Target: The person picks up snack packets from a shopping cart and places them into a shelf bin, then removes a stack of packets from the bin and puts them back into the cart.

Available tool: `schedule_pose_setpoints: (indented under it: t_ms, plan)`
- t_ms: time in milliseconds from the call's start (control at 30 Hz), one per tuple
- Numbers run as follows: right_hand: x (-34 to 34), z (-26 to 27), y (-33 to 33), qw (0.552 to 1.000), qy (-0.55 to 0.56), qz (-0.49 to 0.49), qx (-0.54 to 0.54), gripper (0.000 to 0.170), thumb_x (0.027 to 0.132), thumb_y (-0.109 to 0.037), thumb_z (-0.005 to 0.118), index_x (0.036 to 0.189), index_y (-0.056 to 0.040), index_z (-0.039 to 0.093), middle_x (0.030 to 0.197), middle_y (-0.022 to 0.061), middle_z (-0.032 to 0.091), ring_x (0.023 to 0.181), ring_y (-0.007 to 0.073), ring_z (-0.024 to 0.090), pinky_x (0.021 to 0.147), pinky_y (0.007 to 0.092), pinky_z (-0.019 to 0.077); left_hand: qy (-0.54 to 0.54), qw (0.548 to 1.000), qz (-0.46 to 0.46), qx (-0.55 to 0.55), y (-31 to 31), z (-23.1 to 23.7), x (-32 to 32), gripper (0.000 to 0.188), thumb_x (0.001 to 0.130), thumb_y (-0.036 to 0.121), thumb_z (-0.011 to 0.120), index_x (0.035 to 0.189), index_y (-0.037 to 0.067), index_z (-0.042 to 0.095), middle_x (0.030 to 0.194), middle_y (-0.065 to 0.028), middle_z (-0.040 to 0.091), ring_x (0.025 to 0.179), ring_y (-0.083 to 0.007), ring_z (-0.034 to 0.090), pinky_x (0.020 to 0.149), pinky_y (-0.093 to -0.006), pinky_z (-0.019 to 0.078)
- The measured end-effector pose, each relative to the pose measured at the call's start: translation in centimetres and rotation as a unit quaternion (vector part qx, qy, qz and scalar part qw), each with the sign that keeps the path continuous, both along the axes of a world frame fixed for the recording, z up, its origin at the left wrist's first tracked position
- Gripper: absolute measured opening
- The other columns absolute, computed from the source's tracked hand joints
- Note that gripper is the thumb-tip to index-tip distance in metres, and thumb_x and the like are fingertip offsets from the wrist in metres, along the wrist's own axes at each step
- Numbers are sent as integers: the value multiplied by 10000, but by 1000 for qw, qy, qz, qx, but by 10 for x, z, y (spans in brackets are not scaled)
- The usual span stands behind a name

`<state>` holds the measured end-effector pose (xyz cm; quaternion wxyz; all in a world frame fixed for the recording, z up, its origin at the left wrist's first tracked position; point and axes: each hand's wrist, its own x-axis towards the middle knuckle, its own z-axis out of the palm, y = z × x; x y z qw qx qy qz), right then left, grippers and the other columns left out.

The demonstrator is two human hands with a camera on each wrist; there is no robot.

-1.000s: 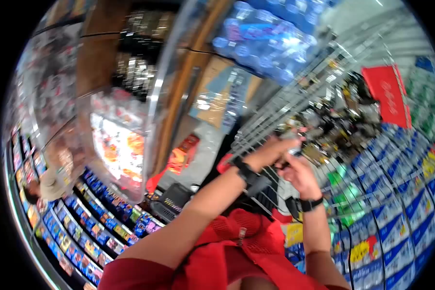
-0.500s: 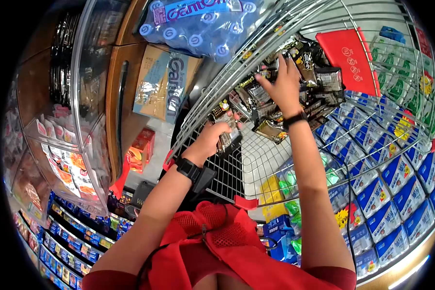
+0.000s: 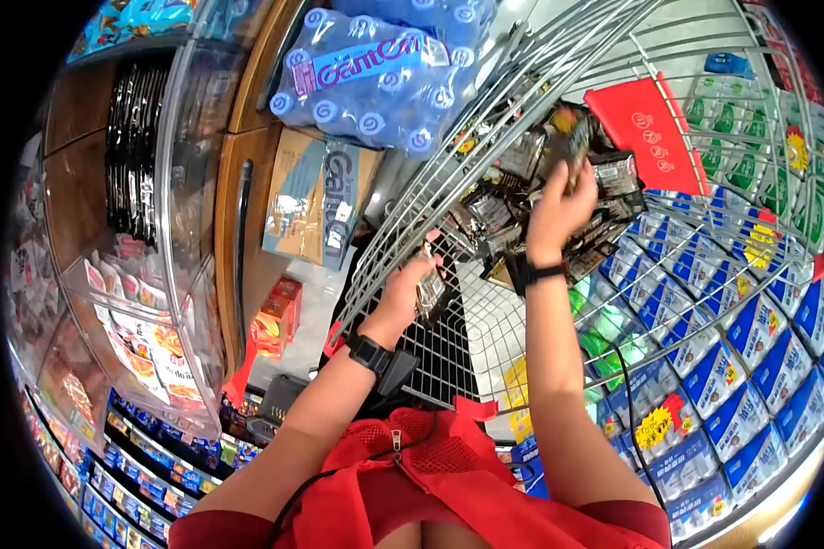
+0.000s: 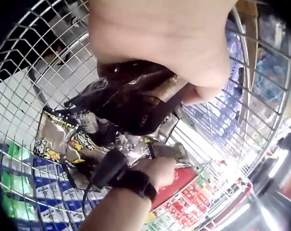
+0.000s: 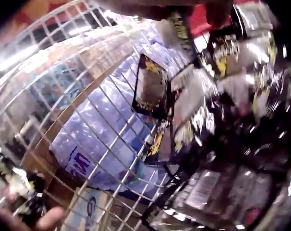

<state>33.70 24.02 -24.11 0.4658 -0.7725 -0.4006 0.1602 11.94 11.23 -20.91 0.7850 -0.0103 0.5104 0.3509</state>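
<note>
Over the near left of a wire shopping cart [image 3: 414,212], my left hand [image 3: 395,295] grips dark, shiny snack packets [image 4: 136,101]. The thumb lies along their upper side. Farther into the cart, my right hand [image 3: 561,218] pinches one dark packet [image 3: 569,145] between thumb and fingers, raised over a loose pile of similar packets [image 3: 490,210]. These packets are black and clear with yellow print. Fingers of the right hand show only at the top edge of the right wrist view, with the held packet [image 5: 178,33] below them.
A red panel [image 3: 645,133] hangs at the cart's far end. Left of the cart stand shrink-wrapped blue bottles [image 3: 375,78] on a cardboard box [image 3: 320,197] and a shelf with clear bins [image 3: 151,320]. Blue-and-white packs [image 3: 723,339] are stacked on the right.
The hands were close together, then parted. My right hand, spread over the pile half a second ago, now pinches a packet and lifts it. The left keeps its packets near the cart's left side.
</note>
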Motion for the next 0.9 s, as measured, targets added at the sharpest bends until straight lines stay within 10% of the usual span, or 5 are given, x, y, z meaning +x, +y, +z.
schedule_pose_setpoints:
  t_ms: [233,500,600,700,900]
  plan:
    - [-68,118,-137,856,107,464,-202,197,849,1,640,1037,-16,586,1314,267,565,1153,440,580,964,459,495,23,981,-37,189,-1,12,12,1154,795,508,806,1596,121,72,1329,-78,501,1108,-162,524,1029,-346,419]
    - [-13,75,-94,741,283,556,-249,356,901,-160,655,1231,-40,590,1300,213,589,1221,383,546,1049,458,413,112,963,-112,217,6,17,2,958,811,83,721,1586,128,161,1227,-92,538,1106,-177,569,974,-355,483]
    - [0,13,-36,925,-56,340,-160,527,861,-198,724,1297,18,521,1220,249,598,1146,407,558,1001,473,433,26,993,-35,112,5,17,14,912,781,18,563,1592,154,168,1191,-122,547,916,-195,612,819,-349,542]
    - [-1,-54,17,938,-195,244,-152,764,797,-221,804,1375,67,397,1215,283,581,1124,440,552,994,494,424,-165,986,8,-27,-12,-11,4,684,800,223,553,1438,18,415,1098,-130,617,957,-245,636,859,-358,536]
    - [-18,-63,60,981,44,128,-140,476,847,-130,733,1231,38,507,1084,194,630,986,293,617,875,391,473,19,990,-49,134,3,16,12,970,730,-33,501,1598,142,106,1242,-119,498,980,-198,564,887,-360,506]
